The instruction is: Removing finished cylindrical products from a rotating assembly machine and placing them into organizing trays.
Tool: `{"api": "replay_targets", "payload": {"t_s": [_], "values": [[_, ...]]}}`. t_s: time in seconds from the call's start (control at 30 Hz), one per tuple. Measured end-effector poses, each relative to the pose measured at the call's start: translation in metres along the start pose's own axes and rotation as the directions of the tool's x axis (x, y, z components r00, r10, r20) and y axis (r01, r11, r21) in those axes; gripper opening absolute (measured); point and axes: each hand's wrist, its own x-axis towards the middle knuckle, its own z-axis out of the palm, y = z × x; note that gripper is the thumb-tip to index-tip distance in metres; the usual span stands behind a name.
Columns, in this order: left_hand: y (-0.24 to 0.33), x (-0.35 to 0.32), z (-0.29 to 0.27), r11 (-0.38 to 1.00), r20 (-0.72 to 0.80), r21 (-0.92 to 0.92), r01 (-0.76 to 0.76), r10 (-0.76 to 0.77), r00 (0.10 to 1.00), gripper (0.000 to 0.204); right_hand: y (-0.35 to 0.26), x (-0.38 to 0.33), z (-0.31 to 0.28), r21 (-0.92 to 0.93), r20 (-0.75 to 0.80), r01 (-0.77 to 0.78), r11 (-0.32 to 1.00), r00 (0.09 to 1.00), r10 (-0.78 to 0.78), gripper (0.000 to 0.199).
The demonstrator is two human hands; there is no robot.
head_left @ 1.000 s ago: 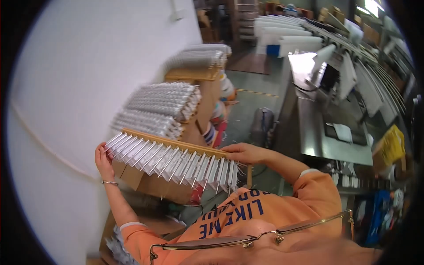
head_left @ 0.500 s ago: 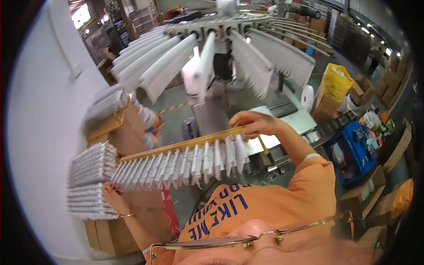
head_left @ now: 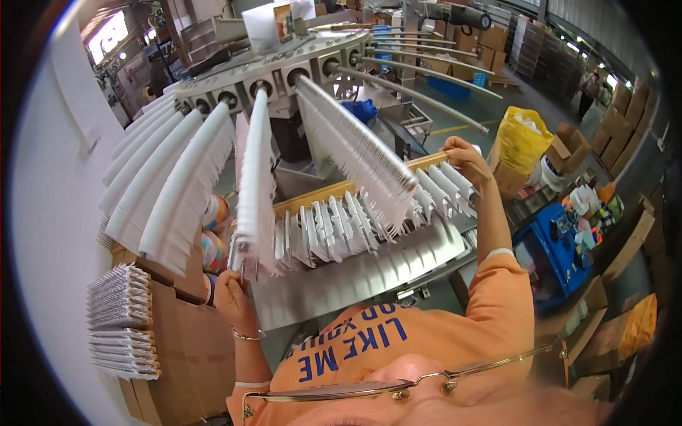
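Note:
A long rack with a wooden bar (head_left: 310, 200) spans the space between my hands, with a row of limp white pieces (head_left: 334, 231) hanging on its thin rods. My right hand (head_left: 467, 160) is closed on the rack's far right end. At the near left end, my left hand (head_left: 233, 295) is closed round the rack's edge; the fingertips are partly hidden. Above the rack reach the arms of a round machine (head_left: 273, 89). One white-draped arm (head_left: 355, 142) crosses in front of the rack, and another draped arm (head_left: 254, 170) hangs near my left hand.
A metal table (head_left: 341, 280) lies under the rack. Stacked white-covered racks (head_left: 121, 319) rest beside cardboard boxes (head_left: 185, 348) at left. More draped arms (head_left: 177, 170) fan out left, bare rods (head_left: 426, 96) right. A yellow bag (head_left: 522, 138) and blue crate (head_left: 554, 241) stand at right.
The rack has moved right and forward from beside the stacked racks to over the metal table, both hands still on it. The round machine appears closer, its arms now overlapping the rack.

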Motion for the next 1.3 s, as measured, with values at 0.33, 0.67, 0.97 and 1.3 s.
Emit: {"api": "replay_targets", "payload": {"t_s": [0.33,0.67,0.97,1.3], "values": [[0.018,0.012,0.008,0.958,-0.044,0.282,-0.056,0.072,0.996,0.025,0.039,0.045,-0.019,0.03,-0.002,0.05,0.998,0.999,-0.05,0.015],[0.038,0.032,0.008,0.898,0.005,0.313,-0.311,0.325,0.946,0.017,0.011,0.069,-0.039,0.243,0.019,0.154,0.958,0.986,-0.164,0.017],[0.033,0.065,0.031,0.877,0.071,0.308,-0.37,0.366,0.928,0.026,0.044,0.116,-0.1,0.18,0.094,0.036,0.983,0.994,-0.054,0.021],[0.016,0.037,0.035,0.765,0.076,0.365,-0.531,0.544,0.836,0.007,0.028,0.075,-0.034,0.307,-0.075,0.038,0.951,0.997,-0.016,0.025]]}}
